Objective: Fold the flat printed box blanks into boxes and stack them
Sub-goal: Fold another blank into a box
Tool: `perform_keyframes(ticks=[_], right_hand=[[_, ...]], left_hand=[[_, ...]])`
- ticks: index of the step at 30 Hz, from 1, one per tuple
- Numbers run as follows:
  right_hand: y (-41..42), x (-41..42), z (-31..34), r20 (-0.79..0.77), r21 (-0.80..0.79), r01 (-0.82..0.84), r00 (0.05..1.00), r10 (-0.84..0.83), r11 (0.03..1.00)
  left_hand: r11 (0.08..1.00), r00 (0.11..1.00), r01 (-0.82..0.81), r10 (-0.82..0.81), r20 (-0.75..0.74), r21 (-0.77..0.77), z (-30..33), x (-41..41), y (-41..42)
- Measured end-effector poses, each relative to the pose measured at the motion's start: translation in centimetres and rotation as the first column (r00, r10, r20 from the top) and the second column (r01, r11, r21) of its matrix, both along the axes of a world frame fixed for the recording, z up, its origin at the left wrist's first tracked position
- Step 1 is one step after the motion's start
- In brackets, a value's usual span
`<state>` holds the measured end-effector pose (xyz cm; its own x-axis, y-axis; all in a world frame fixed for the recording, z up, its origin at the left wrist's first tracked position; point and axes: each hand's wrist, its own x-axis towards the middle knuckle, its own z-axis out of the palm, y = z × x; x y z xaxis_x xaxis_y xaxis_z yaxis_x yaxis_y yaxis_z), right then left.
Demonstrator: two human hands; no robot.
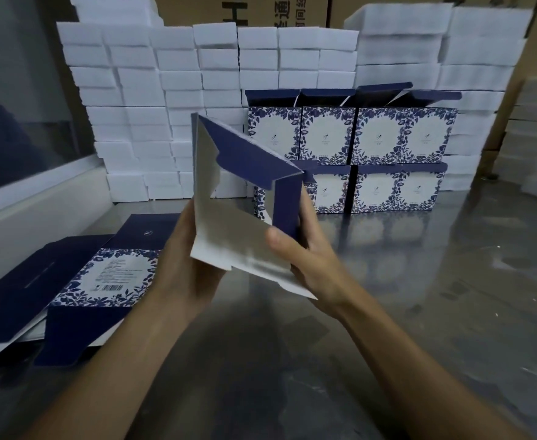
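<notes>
In the head view, the left hand (184, 274) and right hand (308, 258) are gripping a half-opened navy-and-white card blank (229, 217) above the grey bench (419, 312), while seemingly seven folded floral boxes (352, 134) are stacking at its far edge and flat blanks (70, 281) are waiting at its left edge.

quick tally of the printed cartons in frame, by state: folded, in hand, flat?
Folded boxes stacked at the back: 8 visible (top row 4, bottom row 4; the leftmost bottom one is partly hidden)
Blank being folded, held by left hand and right hand: 1
Flat blanks in the pile on the left: cannot count, overlapping
Total countable: 9
</notes>
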<state>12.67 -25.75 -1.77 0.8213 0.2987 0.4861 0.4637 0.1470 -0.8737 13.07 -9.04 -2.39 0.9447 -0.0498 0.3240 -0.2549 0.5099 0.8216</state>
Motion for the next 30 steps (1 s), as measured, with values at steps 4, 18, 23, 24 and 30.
perform_keyframes(ticks=[4,18,23,24,30], right_hand=[[-0.3,0.2,0.1,0.032,0.023,0.117,0.993,-0.117,0.993],[-0.5,0.9,0.1,-0.107,0.141,0.344,0.937,-0.332,0.928],[-0.9,0.6,0.7,-0.156,0.232,0.447,0.894,-0.420,0.864],[-0.9,0.4,0.9,-0.149,0.241,0.466,0.884,-0.442,0.851],[-0.8,0.2,0.9,0.046,0.323,0.465,0.862,-0.505,0.824]], left_hand=[[0.994,0.996,-0.089,0.089,0.005,0.057,0.5,0.1,0.4],[0.958,0.986,-0.167,0.158,0.057,0.233,1.3,0.5,0.7],[0.929,0.977,-0.205,0.173,0.127,0.308,0.4,-0.7,0.4],[0.944,0.973,-0.230,0.220,0.068,0.238,0.8,-0.7,0.3],[0.908,0.921,-0.384,0.389,0.001,0.169,1.3,-0.2,-0.1]])
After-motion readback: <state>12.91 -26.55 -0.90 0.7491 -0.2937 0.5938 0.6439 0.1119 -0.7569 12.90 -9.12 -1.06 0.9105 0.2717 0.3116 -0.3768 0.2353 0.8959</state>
